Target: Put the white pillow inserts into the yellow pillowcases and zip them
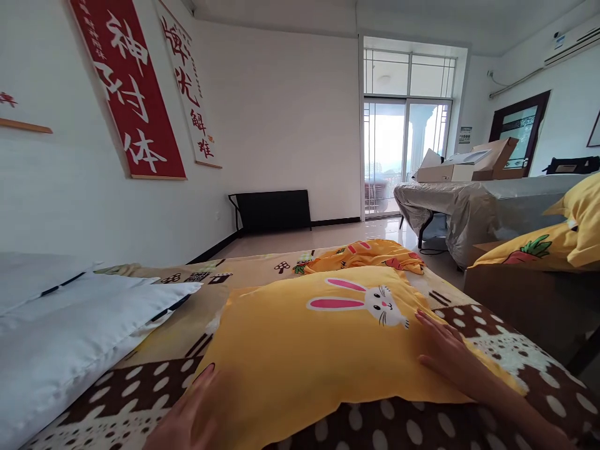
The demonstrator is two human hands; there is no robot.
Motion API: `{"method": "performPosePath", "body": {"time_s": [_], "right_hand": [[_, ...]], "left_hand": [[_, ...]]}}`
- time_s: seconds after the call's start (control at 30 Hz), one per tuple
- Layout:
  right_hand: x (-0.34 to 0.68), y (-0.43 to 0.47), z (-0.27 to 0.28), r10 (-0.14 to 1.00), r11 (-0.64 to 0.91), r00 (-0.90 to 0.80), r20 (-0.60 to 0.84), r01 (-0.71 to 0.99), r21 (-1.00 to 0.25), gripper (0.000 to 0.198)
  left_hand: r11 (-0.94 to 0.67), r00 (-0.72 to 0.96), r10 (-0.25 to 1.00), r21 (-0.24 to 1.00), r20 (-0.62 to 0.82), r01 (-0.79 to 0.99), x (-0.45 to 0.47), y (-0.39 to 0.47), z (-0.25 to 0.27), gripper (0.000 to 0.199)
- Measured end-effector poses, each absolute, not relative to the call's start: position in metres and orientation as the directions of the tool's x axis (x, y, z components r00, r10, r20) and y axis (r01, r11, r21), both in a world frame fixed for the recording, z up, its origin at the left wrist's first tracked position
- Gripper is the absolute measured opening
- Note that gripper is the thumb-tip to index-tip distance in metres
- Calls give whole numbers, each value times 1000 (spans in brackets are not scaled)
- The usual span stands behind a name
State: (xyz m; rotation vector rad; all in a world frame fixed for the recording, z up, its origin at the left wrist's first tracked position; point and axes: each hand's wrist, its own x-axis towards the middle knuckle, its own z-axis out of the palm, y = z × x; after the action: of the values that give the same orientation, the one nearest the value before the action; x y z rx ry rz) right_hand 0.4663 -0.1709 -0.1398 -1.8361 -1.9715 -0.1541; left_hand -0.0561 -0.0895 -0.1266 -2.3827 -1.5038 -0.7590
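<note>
A yellow pillow (300, 356) with a printed white rabbit with pink ears lies flat on a patterned blanket (154, 390). My right hand (443, 347) rests on the pillow's right end with its fingers stretched out, beside the rabbit's face. At the near left edge of the pillow is my left hand (190, 409), blurred and partly cut off by the frame. How its fingers are set does not show clearly. Behind the pillow lies a crumpled orange-yellow cloth (370, 256) with carrot prints.
Plain white pillows (94, 331) lie to the left. Another yellow carrot-print piece (529, 247) sits on a brown box (506, 306) at right. Beyond stands a plastic-covered table (469, 200) with an opened cardboard box (450, 172). A black folded panel (274, 209) leans near the wall.
</note>
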Motion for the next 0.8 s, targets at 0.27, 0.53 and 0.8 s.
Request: {"method": "performPosePath", "body": {"time_s": [0.27,0.53,0.8], "right_hand": [[311,-110,-95,779,590,-550,302,806,-52,117],[357,-123,-133,892,376,-345,294,925,-57,114],[466,-143,-168,903,96,-56,425,993,-72,85]], "left_hand": [[-728,722,635,-101,273,678,126,-77,-83,112],[-553,594,692,-228,410,801,63,-78,-135,97],[-341,320,799,-55,509,938,-55,-61,-167,89]]}}
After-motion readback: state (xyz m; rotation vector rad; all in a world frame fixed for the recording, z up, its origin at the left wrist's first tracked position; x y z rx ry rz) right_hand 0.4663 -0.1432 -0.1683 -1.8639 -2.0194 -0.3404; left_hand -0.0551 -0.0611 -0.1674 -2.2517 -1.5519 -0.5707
